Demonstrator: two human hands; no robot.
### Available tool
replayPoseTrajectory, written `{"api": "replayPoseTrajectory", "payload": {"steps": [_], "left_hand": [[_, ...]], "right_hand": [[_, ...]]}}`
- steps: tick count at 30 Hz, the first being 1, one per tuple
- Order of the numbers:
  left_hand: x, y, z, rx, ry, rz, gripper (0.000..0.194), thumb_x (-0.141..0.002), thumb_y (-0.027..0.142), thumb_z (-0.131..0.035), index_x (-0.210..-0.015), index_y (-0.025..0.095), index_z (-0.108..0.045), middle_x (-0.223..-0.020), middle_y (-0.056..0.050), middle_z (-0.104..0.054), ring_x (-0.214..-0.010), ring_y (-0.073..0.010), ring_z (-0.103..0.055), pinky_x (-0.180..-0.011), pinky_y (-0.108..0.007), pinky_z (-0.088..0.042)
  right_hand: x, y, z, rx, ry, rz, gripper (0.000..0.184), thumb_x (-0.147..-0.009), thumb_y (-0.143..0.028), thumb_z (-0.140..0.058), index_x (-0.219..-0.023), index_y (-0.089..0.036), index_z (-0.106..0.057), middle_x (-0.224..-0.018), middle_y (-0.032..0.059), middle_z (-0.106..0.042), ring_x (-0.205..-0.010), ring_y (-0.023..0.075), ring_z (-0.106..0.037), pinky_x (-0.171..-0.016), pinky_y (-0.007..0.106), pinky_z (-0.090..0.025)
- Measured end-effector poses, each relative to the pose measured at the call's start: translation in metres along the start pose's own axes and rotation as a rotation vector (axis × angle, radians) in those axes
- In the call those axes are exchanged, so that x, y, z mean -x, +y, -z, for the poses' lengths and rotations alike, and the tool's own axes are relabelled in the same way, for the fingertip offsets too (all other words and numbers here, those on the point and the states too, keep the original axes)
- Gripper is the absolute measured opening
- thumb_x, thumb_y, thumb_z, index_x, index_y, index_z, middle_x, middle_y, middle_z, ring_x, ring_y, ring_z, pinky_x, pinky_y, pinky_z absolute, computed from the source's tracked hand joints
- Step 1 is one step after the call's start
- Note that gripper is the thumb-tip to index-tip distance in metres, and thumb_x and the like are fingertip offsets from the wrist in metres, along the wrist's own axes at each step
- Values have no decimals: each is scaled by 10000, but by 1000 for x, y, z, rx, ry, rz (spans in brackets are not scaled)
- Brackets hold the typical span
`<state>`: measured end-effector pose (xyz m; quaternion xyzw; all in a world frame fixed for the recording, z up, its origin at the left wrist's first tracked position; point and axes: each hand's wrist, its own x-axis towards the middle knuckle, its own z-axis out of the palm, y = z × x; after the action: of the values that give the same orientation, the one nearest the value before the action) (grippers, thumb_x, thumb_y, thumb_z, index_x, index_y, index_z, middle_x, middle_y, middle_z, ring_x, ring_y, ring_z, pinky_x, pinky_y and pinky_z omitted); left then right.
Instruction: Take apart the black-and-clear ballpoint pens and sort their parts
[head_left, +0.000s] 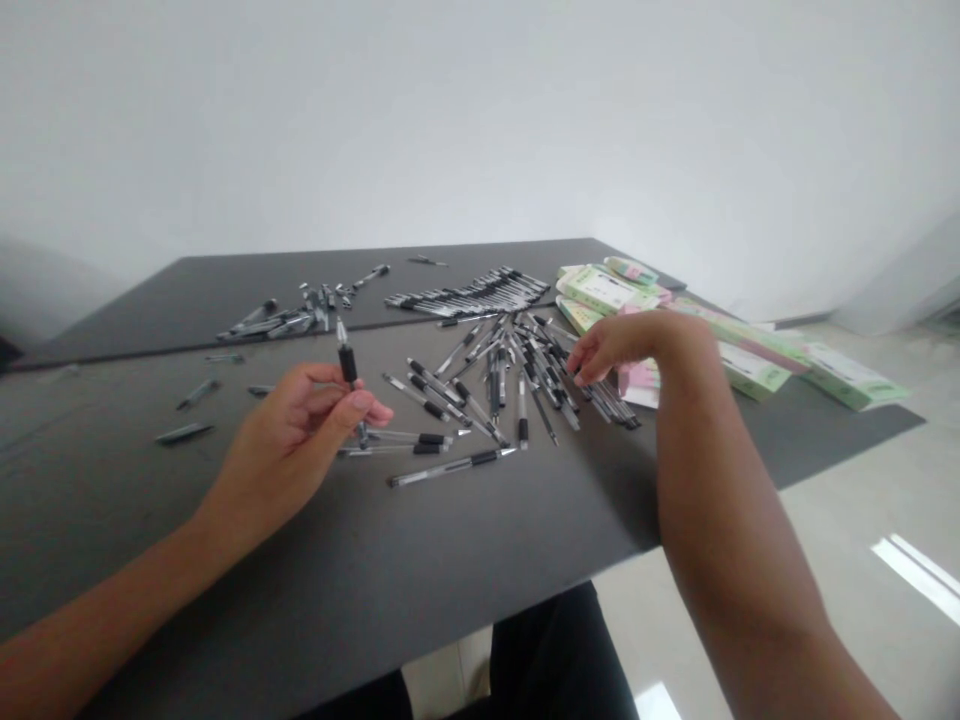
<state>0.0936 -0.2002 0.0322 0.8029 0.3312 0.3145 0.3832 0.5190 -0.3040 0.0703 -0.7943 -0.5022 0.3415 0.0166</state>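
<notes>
Holding One Gel Pen Aloft Beside a Loose Heap of Pens

Near the camera, the person's left hand [296,440] is closed, pinching an upright gel pen [347,365] between thumb and fingers, its black rubber grip showing, just left of the central heap of pens [517,375]. The right hand [622,350] hangs at the heap's right edge, its fingers curled downward. Its fingertips [579,372] sit at the pens, but whether they touch or hold one cannot be told. Dark trousers [551,660] show below the near edge of the dark grey tabletop [375,560] on which everything lies.

Three loose pens [450,466] lie just in front of the heap, under the left hand's reach. Left of the heap, a few stray pens [185,432] sit well apart, and a smaller cluster of pens [274,320] lies farther back. Directly behind the heap, a neat row of parallel pens [469,293] lines up. To the heap's right, green-and-white pen boxes [604,290] are stacked and fanned out, with a pink-and-white box [637,380] beside the right hand. A white wall [480,120] rises beyond the table.
</notes>
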Motion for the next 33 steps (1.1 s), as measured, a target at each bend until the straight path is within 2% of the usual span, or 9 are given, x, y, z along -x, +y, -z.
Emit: {"api": "replayPoseTrajectory", "payload": {"steps": [5,8,15,20,25,29,33], "left_hand": [[-1,-1,1,-30,18,7,339,-1020,561,-673,-1131,263,-558,-992,-22,-874,-966,-269,-809,-878,-378,-592],[-1,-2,2,-49,21,6,330,-1026,553,-674,-1140,264,-561,-990,-16,-874,-975,-265,-808,-883,-378,-588],[-2,-4,2,-21,4,20,327,-1019,557,-677,-1140,278,-556,-1009,-28,-875,-977,-277,-814,-912,-407,-609],[-2,-3,2,-40,1,13,343,-1004,573,-679,-1112,273,-552,-996,-43,-875,-961,-279,-823,-888,-398,-630],[-1,1,2,-47,-2,5,307,-1015,553,-661,-1107,280,-554,-999,-40,-875,-972,-279,-829,-892,-407,-640],[0,2,2,-12,5,6,319,-1003,561,-681,-1084,282,-550,-982,-29,-878,-981,-280,-837,-896,-407,-646],[0,0,2,-41,11,-5,318,-1005,565,-678,-1092,283,-560,-988,-24,-878,-999,-285,-833,-866,-402,-635]], "right_hand": [[-3,-9,-5,2,16,-18,370,-673,-440,-953,-1016,-325,-879,-888,34,-836,-910,288,-785,-640,348,-637],[-3,-10,-4,36,51,1,359,-712,-406,-935,-1060,-345,-877,-895,19,-831,-917,274,-778,-678,347,-636],[-10,-15,-5,220,291,57,381,-763,-420,-901,-1130,-324,-874,-925,12,-824,-859,240,-770,-712,309,-586],[-15,-22,-8,210,357,36,351,-896,-410,-774,-1212,-278,-850,-917,25,-837,-857,216,-765,-734,287,-567],[-18,-27,-11,205,355,37,366,-905,-360,-760,-1249,-273,-850,-1045,36,-862,-854,211,-777,-773,284,-584],[-17,-29,-12,216,308,35,480,-882,-371,-786,-1357,-306,-811,-968,11,-863,-769,202,-781,-771,292,-598],[-15,-29,-12,243,304,51,528,-829,-371,-837,-1355,-334,-812,-947,-7,-862,-870,236,-795,-803,305,-603]]}}
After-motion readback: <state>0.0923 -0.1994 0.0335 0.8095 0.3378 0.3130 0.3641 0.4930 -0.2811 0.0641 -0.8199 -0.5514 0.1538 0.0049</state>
